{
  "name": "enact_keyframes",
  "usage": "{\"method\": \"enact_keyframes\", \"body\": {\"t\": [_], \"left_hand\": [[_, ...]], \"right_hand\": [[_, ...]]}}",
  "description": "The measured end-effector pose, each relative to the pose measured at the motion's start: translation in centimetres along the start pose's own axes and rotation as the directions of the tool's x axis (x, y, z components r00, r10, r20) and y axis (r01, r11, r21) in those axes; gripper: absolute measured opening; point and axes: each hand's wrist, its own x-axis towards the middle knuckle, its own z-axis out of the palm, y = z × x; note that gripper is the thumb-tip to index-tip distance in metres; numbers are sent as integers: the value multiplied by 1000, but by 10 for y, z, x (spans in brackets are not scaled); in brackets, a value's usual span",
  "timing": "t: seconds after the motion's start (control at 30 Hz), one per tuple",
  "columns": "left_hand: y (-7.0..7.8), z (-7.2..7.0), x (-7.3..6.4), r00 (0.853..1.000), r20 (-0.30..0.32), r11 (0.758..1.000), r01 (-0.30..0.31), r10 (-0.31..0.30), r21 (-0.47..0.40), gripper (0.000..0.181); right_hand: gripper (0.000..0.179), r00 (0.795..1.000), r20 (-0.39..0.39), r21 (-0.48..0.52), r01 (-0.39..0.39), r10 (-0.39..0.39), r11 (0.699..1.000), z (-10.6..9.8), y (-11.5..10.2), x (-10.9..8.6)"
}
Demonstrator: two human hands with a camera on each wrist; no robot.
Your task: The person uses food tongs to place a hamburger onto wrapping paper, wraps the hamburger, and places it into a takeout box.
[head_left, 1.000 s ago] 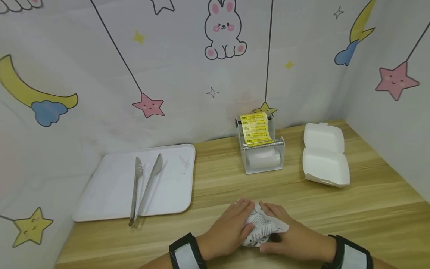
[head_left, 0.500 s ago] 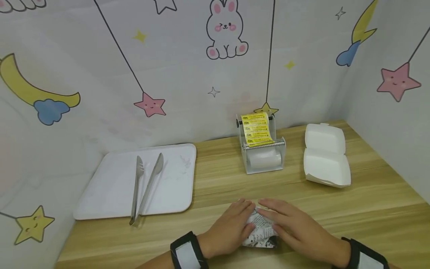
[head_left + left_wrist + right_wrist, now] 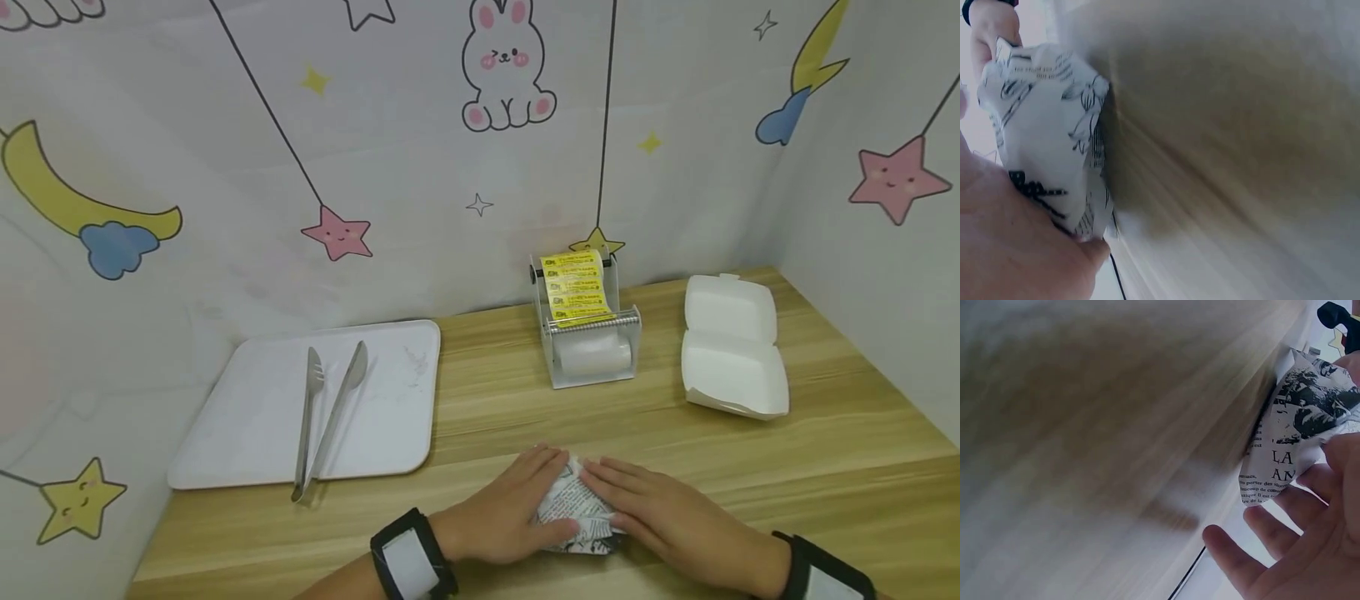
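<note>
Newsprint-wrapped bundle (image 3: 573,504) on worktop (image 3: 480,417), between left hand (image 3: 513,510) and right hand (image 3: 667,518) — fingers extended against it, unclenched. Folds might spring loose if pressure lifts unevenly — underside hidden, hard to judge.

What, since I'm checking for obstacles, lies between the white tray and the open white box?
In the head view, a dispenser with a yellow strip stands between the white tray and the open white box.

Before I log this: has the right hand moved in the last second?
Yes, rightward: in the head view, the right hand has its wrist strap farther right relative to the white foam box than before.
</note>
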Motion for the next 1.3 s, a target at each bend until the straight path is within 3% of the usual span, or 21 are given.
{"method": "enact_keyframes", "body": {"t": [0.23,0.43,0.53,0.87,1.1,1.3], "left_hand": [[-5,-3,2,999,50,999,-10,12,-38,79],[-3,-2,1,997,-2,995,-73,73,67,73],[-1,-2,1,997,-21,991,-74,76,110,69],[-1,-1,2,999,-10,992,-50,52,117,67],[-2,3,3,996,-27,988,-80,84,134,65],[-1,1,2,996,-33,989,-73,78,129,64]], "right_hand": [[48,999,-33,91,7,-4,996,0,5,7],[45,999,20,107,-50,48,993,-2,6,9],[46,997,38,109,-64,60,992,-2,6,10],[48,998,23,111,-59,56,992,0,7,10],[47,998,29,121,-62,59,991,-1,8,9],[47,994,77,203,-94,80,975,-11,9,10]]}}
